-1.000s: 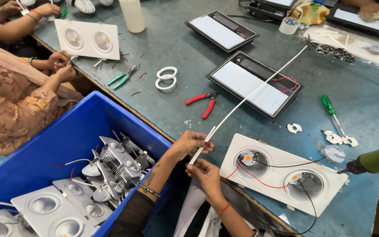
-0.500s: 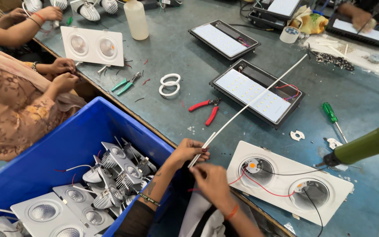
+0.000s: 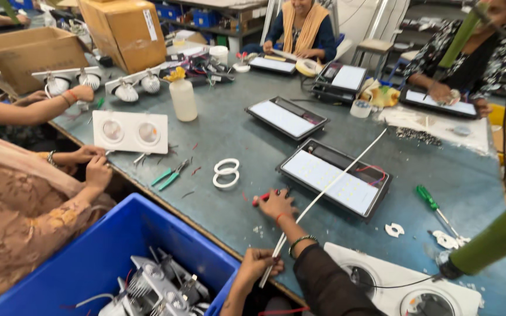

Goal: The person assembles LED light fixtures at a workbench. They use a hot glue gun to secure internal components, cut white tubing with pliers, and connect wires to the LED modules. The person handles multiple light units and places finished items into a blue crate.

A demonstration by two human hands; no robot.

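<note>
My left hand is closed around the near end of a long thin white tube, close to the table's front edge. The tube slants up and to the right across a black flat LED panel. My right hand, with bangles at the wrist, lies further forward on the grey table, its fingers over red-handled pliers; whether they grip the pliers I cannot tell. A white twin-lamp fixture with red and black wires lies at the lower right.
A blue bin of lamp fixtures stands at the lower left. Green pliers, two white rings, a green screwdriver and a plastic bottle lie on the table. Co-workers sit all round; a green sleeve reaches in from the right.
The view has tilted up over the whole table. My right hand has left the tube and moved forward onto the red-handled pliers. My left hand still holds the tube.
</note>
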